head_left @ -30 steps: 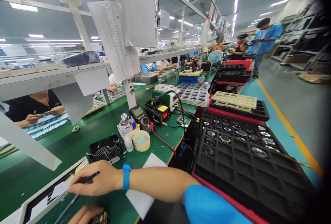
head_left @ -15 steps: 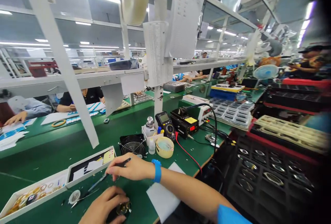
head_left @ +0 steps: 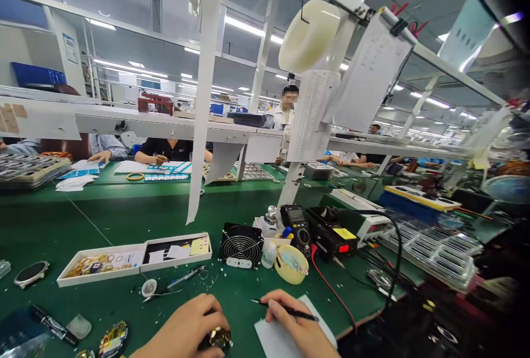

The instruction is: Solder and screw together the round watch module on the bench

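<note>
My left hand (head_left: 188,327) is closed over a small round metallic part (head_left: 219,337) that rests on the green bench mat (head_left: 124,220) near the front edge. My right hand (head_left: 296,322) pinches thin black tweezers (head_left: 285,309) whose tip points left, above a white sheet of paper (head_left: 275,341). The tweezer tip is a short way to the right of the round part and not touching it.
A white divided tray (head_left: 134,258) of small parts lies at the left, with a solder spool (head_left: 148,288) and a pen (head_left: 184,278) before it. A small black fan (head_left: 241,246), tape roll (head_left: 291,263), multimeter (head_left: 297,225) and soldering station (head_left: 333,234) stand behind. Other people work across the bench.
The view has swung left. My right hand with the tweezers has drawn back from the white tray to the paper near the front edge. My left hand stays on the round part.
</note>
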### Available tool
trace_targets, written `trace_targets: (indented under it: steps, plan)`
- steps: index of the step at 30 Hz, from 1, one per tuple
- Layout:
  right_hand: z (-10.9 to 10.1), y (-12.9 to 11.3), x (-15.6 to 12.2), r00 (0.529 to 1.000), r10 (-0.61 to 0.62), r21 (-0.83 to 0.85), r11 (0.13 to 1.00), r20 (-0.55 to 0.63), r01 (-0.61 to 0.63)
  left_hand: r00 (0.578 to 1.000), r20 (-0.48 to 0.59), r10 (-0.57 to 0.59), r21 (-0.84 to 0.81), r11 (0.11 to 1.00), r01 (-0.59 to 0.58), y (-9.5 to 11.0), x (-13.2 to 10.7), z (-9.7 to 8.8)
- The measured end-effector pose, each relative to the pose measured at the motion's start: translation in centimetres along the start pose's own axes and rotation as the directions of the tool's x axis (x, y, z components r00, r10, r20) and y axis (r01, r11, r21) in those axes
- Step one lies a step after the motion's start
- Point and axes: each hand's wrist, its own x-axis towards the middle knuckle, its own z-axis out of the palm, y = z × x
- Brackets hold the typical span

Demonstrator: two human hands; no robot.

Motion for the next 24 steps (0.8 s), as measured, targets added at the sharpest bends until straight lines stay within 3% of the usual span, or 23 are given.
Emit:
trace_targets:
  steps: [5, 13, 18, 24]
  plan:
    - [1.0, -0.6, -1.5, 1.000, -0.002, -0.109, 0.994, -0.005, 0.001, 0.999, -0.039, 0.004, -0.053, 0.999, -0.006, -0.3, -0.1, 0.8]
    - [2.3, -1.3, -1.8, 0.997, -0.077, -0.136, 0.988, 0.000, 0.076, 0.998, -0.049, -0.024, -0.036, 0.999, 0.023, -0.6, 0.0, 0.9]
    - [3.0, -1.4, -2.1, 0.985, -0.172, -0.231, 0.959, -0.024, 0.162, 0.993, -0.106, 0.049, -0.016, 0.999, -0.051, -2.0, 0.0, 1.8]
    - [3.7, -1.0, -1.6, 0.981, -0.173, -0.232, 0.961, -0.083, 0.150, 0.977, -0.166, 0.133, 0.022, 0.991, -0.131, -3.8, 0.0, 2.5]
